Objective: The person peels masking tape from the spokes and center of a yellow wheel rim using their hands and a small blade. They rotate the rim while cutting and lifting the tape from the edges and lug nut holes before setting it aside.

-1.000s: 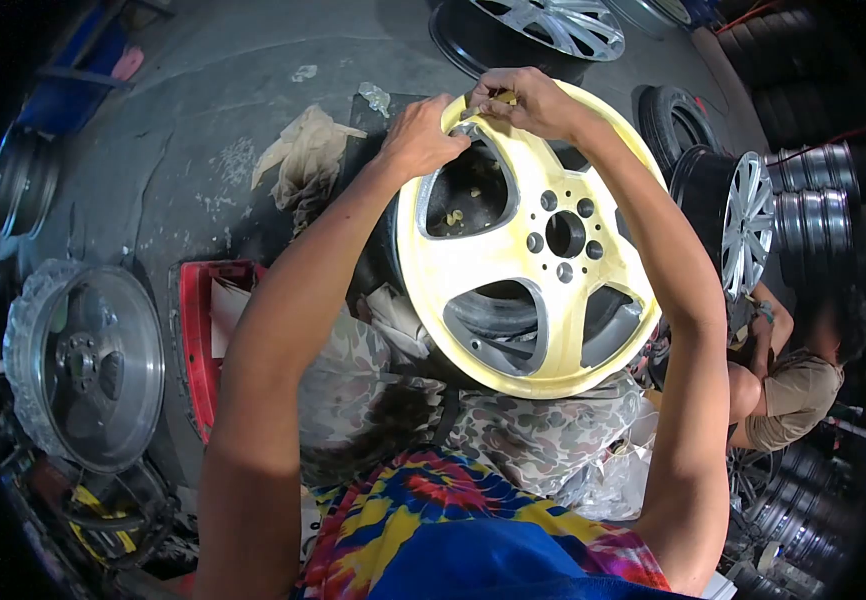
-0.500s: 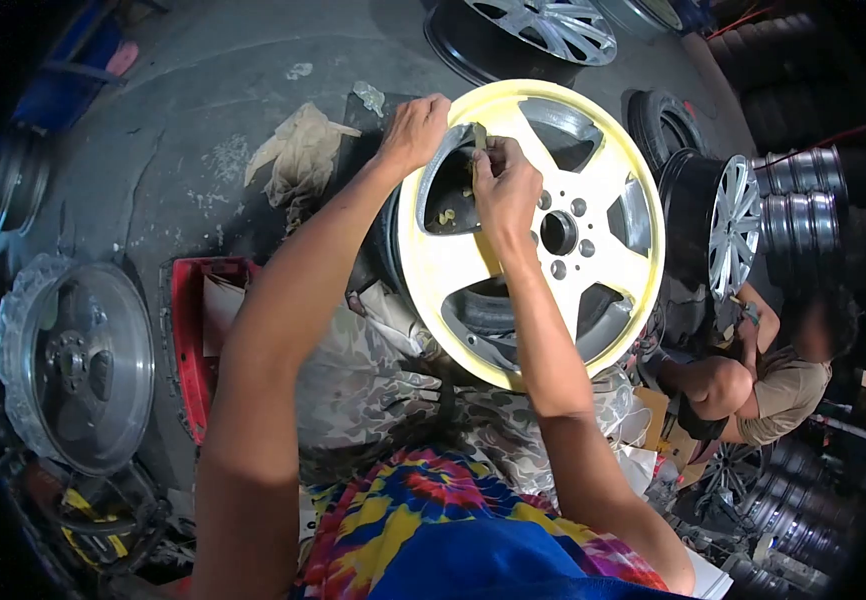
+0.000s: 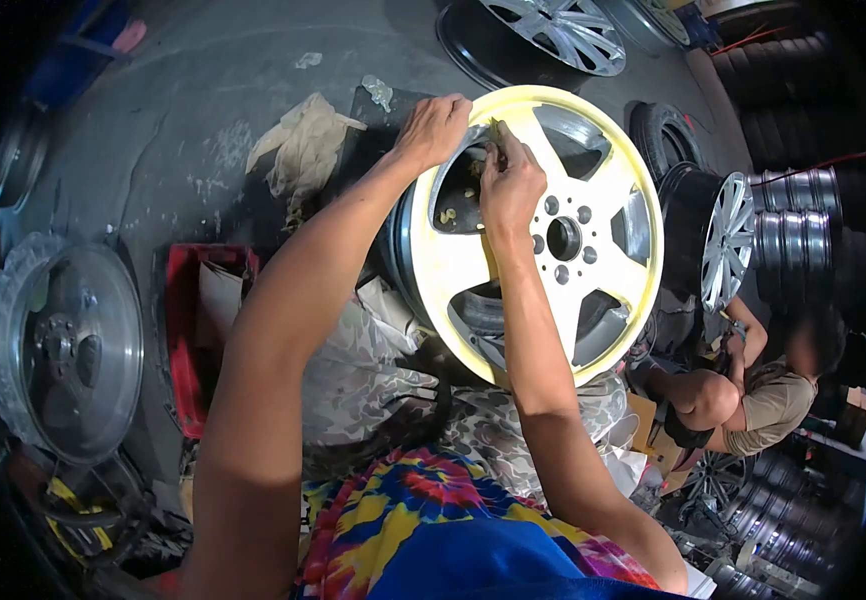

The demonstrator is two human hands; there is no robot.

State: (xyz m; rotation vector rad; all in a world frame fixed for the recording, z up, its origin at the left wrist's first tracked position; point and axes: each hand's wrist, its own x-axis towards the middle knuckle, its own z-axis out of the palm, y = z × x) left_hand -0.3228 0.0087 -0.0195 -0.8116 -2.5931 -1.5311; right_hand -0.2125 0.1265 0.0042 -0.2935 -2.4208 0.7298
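A car wheel rim [image 3: 603,190] with a pale yellow coated face stands tilted in front of my knees. My left hand [image 3: 436,132] is closed on its upper left edge, fingers curled over the lip. My right hand [image 3: 513,188] pinches a thin, flat scraper-like blade [image 3: 497,130], mostly hidden by the fingers. Its tip is at the upper end of the left window, beside the top spoke. Bare grey metal shows along the window walls. Small yellow scraps [image 3: 447,215] are visible through that opening.
A crumpled cloth [image 3: 298,145] and red crate [image 3: 189,340] lie left. A plastic-wrapped wheel [image 3: 73,350] is farther left. Other wheels [image 3: 728,240] and a tyre [image 3: 665,135] stand behind and right. A person [image 3: 768,400] crouches at the right, near stacked rims [image 3: 798,240].
My right hand and the blade have shifted slightly up and right along the window edge. My left hand keeps its hold on the rim. The whole view has moved a little.
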